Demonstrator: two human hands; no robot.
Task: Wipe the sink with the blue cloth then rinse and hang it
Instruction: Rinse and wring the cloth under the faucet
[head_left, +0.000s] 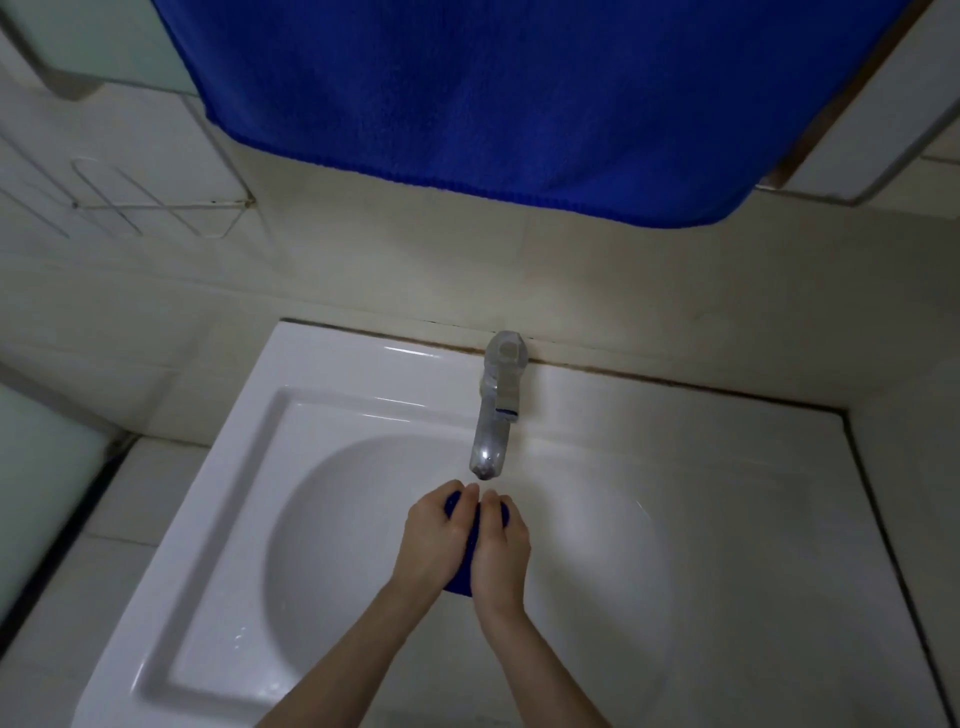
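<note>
Bare left hand (434, 530) curling round small bunched blue cloth (457, 584). Bare right hand (501, 540) gripping same cloth from other side, fingertips nearly meeting. Cloth sitting between palms, over round basin of white ceramic sink (332, 374), just below spout of chrome faucet (493, 431). Beyond, white wire rack (156, 202) hanging on tiled wall; large blue towel (493, 104) hanging overhead.

I see the sink (332, 364) as glossy white ceramic, smooth, with bright glints along its rim. The faucet (493, 415) looks like polished chrome metal, mirror-shiny at the spout. The blue cloth (460, 582) is soft, matt fabric. The big towel (493, 104) is matt blue pile cloth with a fine nap and a stitched hem. The wall tiles (363, 270) read as smooth cream glaze, faintly satin, and the wire rack (156, 208) seems to be white-coated metal.
</note>
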